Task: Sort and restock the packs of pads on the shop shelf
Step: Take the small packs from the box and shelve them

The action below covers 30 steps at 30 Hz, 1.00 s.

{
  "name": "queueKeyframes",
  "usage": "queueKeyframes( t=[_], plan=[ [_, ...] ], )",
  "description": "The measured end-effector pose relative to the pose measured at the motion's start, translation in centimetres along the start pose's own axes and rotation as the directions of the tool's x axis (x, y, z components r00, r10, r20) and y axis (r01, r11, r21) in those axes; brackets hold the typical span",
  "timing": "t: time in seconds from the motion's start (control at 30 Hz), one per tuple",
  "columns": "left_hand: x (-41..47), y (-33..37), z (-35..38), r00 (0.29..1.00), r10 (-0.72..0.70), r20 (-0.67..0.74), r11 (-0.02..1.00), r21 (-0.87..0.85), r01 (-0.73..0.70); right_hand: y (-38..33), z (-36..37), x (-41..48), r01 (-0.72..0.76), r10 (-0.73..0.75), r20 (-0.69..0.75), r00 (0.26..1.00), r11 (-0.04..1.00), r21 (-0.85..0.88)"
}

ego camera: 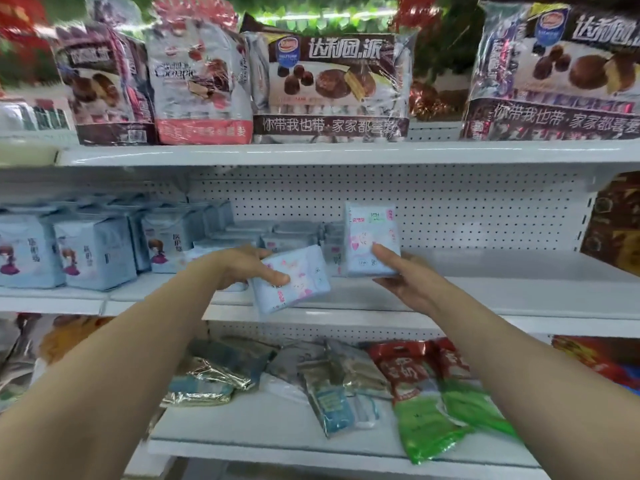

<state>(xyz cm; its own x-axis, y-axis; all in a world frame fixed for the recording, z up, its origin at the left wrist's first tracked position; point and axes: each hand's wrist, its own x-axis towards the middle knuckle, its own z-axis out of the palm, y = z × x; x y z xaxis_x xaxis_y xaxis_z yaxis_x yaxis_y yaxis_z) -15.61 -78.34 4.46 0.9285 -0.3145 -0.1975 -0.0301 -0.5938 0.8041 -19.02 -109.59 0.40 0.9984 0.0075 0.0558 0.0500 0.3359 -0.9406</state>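
My left hand (242, 266) grips a pale blue pack of pads with pink print (294, 280), tilted, just in front of the middle shelf (502, 292). My right hand (405, 275) holds a second pale pack of pads (372, 237) upright, its lower edge at the shelf's surface, thumb across its front. Behind both hands lie several flat bluish packs (287, 233). To the left stand larger blue packs with a cartoon girl (93, 251), in a row reaching the left edge.
The top shelf (311, 152) carries big bags of chocolate pies (329, 88). The bottom shelf (277, 438) holds loose foil packs (207, 375) and red-and-green bags (433, 400). A white pegboard (467, 209) backs the middle shelf, and a dark brown pack (613, 223) stands at far right.
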Motion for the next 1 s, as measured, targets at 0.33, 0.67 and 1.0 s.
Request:
queueKeyframes(
  t=[0.33,0.67,1.0],
  plan=[
    [2.9,1.6,-2.9,0.999,0.023,0.039,0.958,0.286,-0.034,-0.9,1.7,1.1,0.030,-0.034,-0.034,0.999,0.994,-0.105],
    [6.6,2.0,-3.7,0.996,0.057,0.070,0.882,0.463,-0.083,-1.9,2.1,2.9,0.038,-0.042,-0.027,0.999,0.990,-0.137],
    [6.1,1.8,-3.7,0.986,0.095,0.135,0.975,0.189,-0.120,-2.3,2.9,4.8,0.046,-0.047,-0.010,0.999,0.995,-0.090]
  ],
)
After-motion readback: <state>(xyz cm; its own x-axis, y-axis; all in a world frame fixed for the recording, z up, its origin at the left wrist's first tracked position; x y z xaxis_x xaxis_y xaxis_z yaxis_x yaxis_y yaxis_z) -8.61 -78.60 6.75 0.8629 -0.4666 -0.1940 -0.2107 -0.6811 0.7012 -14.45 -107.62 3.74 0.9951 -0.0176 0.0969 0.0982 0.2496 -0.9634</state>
